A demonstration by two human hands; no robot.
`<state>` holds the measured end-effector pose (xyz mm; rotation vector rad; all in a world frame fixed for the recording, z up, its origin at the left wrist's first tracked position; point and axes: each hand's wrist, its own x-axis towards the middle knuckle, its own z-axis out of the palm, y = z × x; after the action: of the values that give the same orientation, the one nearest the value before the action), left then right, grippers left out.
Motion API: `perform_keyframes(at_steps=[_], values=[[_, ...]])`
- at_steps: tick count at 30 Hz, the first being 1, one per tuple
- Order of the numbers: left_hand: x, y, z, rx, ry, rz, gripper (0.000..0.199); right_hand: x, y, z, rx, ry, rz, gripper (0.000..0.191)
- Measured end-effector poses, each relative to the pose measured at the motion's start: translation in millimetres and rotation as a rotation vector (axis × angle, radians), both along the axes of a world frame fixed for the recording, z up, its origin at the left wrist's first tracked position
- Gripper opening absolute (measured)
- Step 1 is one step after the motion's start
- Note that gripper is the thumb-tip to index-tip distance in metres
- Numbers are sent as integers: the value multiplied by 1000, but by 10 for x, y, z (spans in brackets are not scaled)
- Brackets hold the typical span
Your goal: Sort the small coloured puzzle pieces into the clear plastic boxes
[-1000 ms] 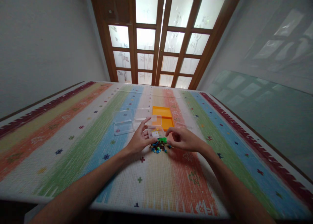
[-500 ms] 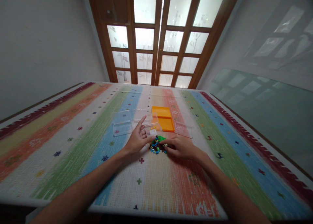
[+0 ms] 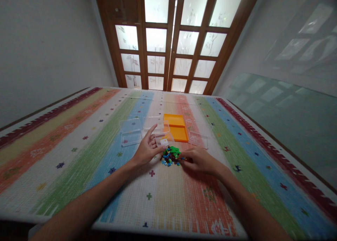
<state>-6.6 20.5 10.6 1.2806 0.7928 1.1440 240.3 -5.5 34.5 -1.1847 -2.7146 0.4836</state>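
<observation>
A small heap of toy building bricks [image 3: 170, 156] in green, blue, yellow and dark colours lies on the striped tablecloth. My left hand [image 3: 147, 149] is on the heap's left side, fingers spread and thumb reaching to its upper edge. My right hand [image 3: 198, 159] is at the heap's right edge, its thumb and fingertips drawn together in a pinch. Whatever sits between those fingertips is too small to name. Just beyond the heap stands a clear plastic box [image 3: 168, 137] with a white piece [image 3: 164, 142] and some yellow bits, partly behind my left hand.
An orange open case [image 3: 180, 133] lies behind the clear box. Further clear boxes stand to the left [image 3: 131, 137], and another clear tray [image 3: 198, 139] is at the right. The striped tablecloth [image 3: 86, 170] covers the table, which reaches back to wooden glazed doors [image 3: 170, 51].
My right hand has drawn back slightly to the right, its fingers closing together, and more of the green bricks show. My left hand stays nearly still.
</observation>
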Motion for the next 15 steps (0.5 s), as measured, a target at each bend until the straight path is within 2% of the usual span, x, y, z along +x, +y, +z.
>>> perform_keyframes(at_steps=[15], values=[[-4, -5, -2, 2, 9, -17, 107, -20, -7, -40, 59, -54, -34, 23]])
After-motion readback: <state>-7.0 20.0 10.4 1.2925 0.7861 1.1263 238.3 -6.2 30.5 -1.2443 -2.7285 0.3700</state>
